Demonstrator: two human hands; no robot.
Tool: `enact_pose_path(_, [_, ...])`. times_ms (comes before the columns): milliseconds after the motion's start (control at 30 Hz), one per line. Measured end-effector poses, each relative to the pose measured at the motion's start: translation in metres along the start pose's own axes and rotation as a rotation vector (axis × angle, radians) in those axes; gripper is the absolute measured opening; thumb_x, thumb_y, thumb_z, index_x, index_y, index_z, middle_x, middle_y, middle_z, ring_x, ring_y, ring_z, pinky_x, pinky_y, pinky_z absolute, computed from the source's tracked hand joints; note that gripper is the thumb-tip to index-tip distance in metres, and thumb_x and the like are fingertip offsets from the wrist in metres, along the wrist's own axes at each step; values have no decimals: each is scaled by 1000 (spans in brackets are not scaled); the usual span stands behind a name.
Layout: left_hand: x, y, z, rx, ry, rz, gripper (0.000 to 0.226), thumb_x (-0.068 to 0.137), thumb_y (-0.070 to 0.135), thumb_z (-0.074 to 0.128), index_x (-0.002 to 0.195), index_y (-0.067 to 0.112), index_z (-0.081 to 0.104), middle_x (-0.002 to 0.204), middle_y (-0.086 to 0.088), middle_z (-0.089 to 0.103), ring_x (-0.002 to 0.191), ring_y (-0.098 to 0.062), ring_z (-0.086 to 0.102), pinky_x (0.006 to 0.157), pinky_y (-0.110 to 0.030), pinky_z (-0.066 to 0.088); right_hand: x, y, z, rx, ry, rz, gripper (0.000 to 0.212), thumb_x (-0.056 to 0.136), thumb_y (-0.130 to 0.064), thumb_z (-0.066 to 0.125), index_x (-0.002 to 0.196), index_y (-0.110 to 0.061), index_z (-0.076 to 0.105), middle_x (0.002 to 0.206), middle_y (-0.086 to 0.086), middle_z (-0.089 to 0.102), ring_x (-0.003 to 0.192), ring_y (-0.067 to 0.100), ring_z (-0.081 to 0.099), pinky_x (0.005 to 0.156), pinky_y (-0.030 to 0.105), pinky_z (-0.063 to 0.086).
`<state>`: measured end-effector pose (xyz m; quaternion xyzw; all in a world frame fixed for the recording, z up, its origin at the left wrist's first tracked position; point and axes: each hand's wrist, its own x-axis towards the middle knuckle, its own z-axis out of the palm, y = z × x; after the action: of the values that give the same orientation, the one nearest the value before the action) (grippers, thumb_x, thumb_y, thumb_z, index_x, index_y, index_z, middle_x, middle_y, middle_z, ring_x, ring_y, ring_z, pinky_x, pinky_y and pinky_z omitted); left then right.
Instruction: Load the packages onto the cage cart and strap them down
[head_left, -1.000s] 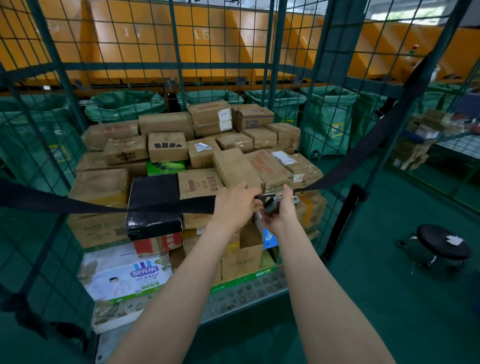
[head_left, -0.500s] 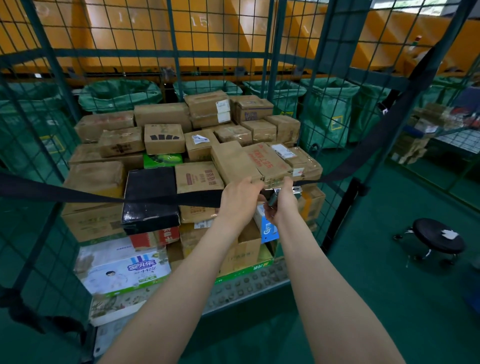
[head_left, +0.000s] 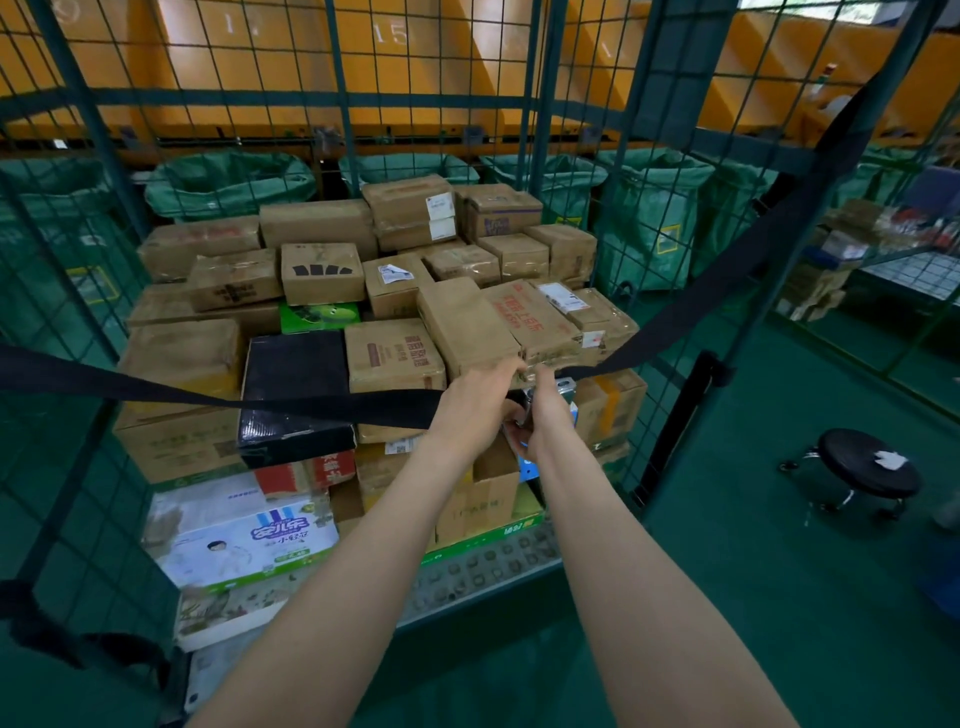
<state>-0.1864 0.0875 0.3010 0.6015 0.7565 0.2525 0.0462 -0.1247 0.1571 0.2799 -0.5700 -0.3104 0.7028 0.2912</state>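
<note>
Several cardboard packages (head_left: 395, 358) are stacked inside the green wire cage cart (head_left: 639, 218). A black strap (head_left: 218, 392) runs across the open front from the left side to my hands, and its other length (head_left: 727, 280) climbs to the upper right post. My left hand (head_left: 480, 397) grips the strap end beside a black box (head_left: 296, 384). My right hand (head_left: 545, 410) holds the metal buckle (head_left: 563, 387) where the two lengths meet. The buckle is mostly hidden by my fingers.
A white diaper pack (head_left: 249, 540) lies at the cart's lower front left. A black round stool (head_left: 867, 467) stands on the green floor to the right. Green sacks (head_left: 228, 182) and orange chutes (head_left: 260, 57) line the back behind the cage.
Both hands have stayed together at the buckle and shifted slightly upward against the boxes. The strap looks a little tauter across the front of the stack.
</note>
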Motion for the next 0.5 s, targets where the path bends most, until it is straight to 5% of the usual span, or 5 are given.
enact_pose_path(200, [-10,-20,18,136,-111,-51,25,88,13,62,113,12,59,113,-10,60,105,-31,56,80,-37,47,9,27,0,-82,0,28,68,85,-55,56,133,-9,42,111,15,62,71,23,57,51,29,44])
enact_pose_path(300, [-14,-23,20,166,-108,-57,27,87,14,63,113,9,60,110,-12,58,104,-31,55,80,-37,44,10,32,-4,-62,-65,58,67,84,-56,57,131,-10,46,102,14,65,76,23,62,55,31,46])
enact_pose_path(400, [-19,-25,24,181,-108,-76,26,89,9,58,115,10,60,113,-13,57,107,-32,54,84,-38,46,4,32,-14,-35,-135,78,57,90,-49,55,130,-9,48,96,11,61,82,23,61,70,35,46])
enact_pose_path(500, [-26,-30,28,196,-92,-104,38,90,1,48,125,14,56,121,-12,53,115,-33,47,92,-41,40,0,31,-22,-11,-169,110,50,94,-40,51,132,-9,45,121,14,58,112,29,57,90,39,45])
